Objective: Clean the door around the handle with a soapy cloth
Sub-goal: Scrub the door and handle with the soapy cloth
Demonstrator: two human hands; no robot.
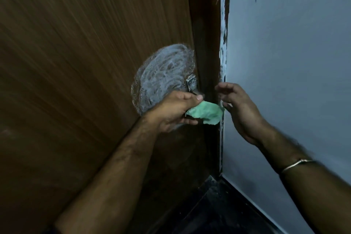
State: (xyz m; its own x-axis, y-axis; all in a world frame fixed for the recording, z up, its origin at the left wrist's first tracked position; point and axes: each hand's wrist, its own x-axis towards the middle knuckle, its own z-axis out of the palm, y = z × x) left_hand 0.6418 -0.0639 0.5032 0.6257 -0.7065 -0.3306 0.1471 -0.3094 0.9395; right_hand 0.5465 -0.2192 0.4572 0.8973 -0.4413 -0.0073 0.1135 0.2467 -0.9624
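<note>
A brown wooden door fills the left of the view. A round patch of white soap lather covers it just left of the metal handle. My left hand grips a green cloth below the handle, thumb on top. My right hand hovers just right of the cloth with relaxed fingers, fingertips at or near the cloth's right edge; I cannot tell whether they touch it. The lower part of the handle is hidden behind my left hand.
A dark door frame runs down beside the door, its edge smeared with white paint. A pale blue-grey wall stands to the right. Dark floor shows at the bottom. A thin bangle sits on my right wrist.
</note>
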